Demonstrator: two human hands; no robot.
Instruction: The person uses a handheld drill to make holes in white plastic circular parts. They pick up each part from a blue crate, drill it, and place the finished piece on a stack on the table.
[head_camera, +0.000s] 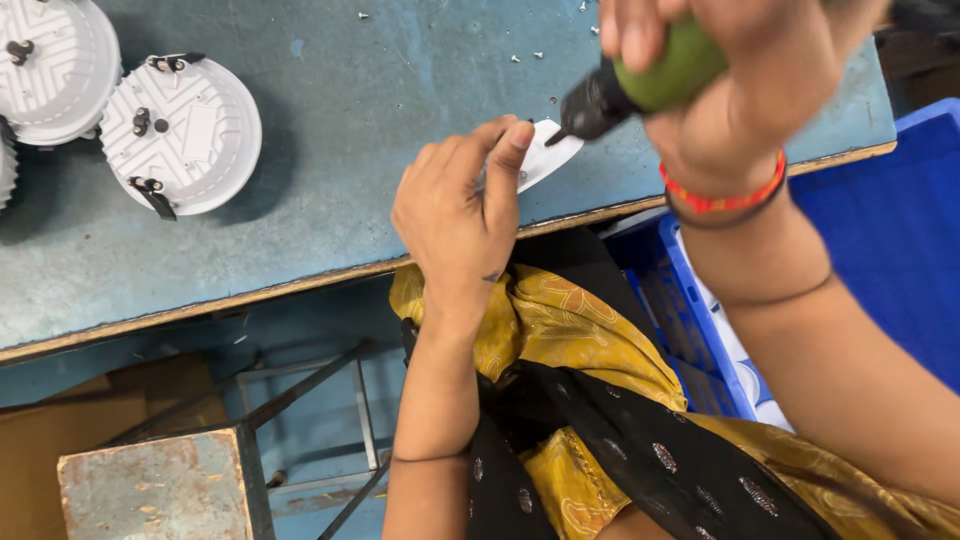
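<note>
My left hand (458, 205) presses down on a small white plastic piece (545, 155) at the front edge of the blue-green workbench (330, 150); only part of the piece shows past my fingers. My right hand (730, 75) grips a power screwdriver (640, 85) with a green body and black nose, its tip touching the white piece. A red thread band is on my right wrist.
Two round white ribbed housings (185, 130) (50, 60) with black clips lie at the bench's left. Small screws (530, 58) are scattered on the far bench. A blue crate (700, 330) stands at my right, a worn stool (160, 485) and metal frame below left.
</note>
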